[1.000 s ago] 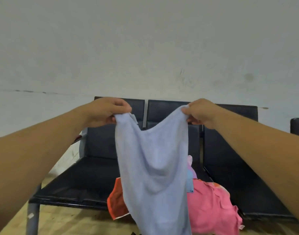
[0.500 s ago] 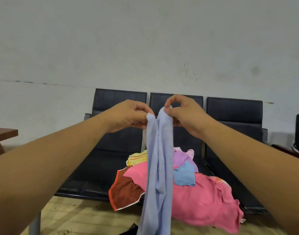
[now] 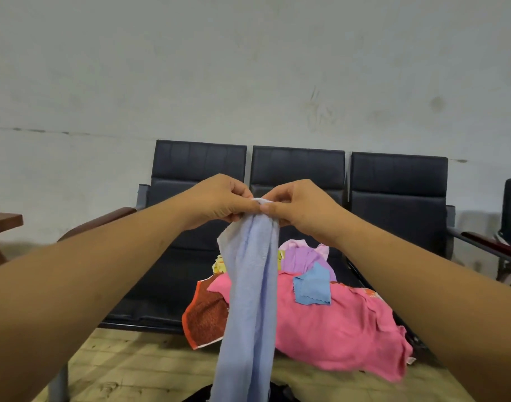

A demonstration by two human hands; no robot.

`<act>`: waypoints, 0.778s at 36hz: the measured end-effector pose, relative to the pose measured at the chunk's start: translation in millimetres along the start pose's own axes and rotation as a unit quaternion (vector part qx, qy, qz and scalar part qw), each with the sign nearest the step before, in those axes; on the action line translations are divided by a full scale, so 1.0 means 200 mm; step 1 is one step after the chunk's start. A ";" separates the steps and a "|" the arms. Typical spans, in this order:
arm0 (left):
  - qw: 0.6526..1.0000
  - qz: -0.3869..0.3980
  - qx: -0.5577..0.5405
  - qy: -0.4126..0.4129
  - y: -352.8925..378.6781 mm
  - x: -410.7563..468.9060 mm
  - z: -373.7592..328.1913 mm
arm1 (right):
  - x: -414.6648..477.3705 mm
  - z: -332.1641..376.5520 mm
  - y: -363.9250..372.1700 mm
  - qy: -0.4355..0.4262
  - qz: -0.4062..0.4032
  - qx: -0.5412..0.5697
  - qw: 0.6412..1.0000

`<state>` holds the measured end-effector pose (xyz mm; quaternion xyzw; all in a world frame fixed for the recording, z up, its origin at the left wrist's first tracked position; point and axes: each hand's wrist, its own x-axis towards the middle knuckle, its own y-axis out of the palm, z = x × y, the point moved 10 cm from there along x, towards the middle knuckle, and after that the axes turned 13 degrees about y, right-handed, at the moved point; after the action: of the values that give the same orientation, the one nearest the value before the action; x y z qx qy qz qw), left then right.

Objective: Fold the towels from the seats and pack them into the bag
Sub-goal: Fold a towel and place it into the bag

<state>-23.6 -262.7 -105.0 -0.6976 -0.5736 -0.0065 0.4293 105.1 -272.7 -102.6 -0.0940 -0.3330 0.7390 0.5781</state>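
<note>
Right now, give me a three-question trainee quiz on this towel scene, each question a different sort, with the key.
1. True or false: the left hand and the right hand both pinch the top of the light blue towel.
2. The small blue cloth lies on: A) the floor; B) the pink towel; C) the wooden table.
3. Fill in: the black seats form a row of ___ joined backs.
Key: 1 true; 2 B; 3 three.
</note>
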 end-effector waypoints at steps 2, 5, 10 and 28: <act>1.000 0.002 -0.015 0.002 0.00 0.00 0.02 | 0.01 -0.02 -0.01 0.011 -0.008 -0.019 1.000; 0.999 0.030 -0.011 0.012 0.03 -0.02 0.02 | 0.01 -0.04 -0.04 0.026 -0.027 -0.030 0.999; 0.970 0.171 0.169 -0.030 0.12 -0.10 0.19 | 0.01 -0.07 -0.13 0.048 -0.053 -0.013 0.997; 0.997 0.074 0.019 -0.031 -0.02 -0.04 0.05 | -0.02 -0.32 -0.29 0.160 -0.099 -0.036 0.981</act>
<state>-34.3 -262.9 -114.3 -0.7298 -0.5333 0.0580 0.4238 186.0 -244.7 -117.7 -0.1985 -0.2705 0.6409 0.6904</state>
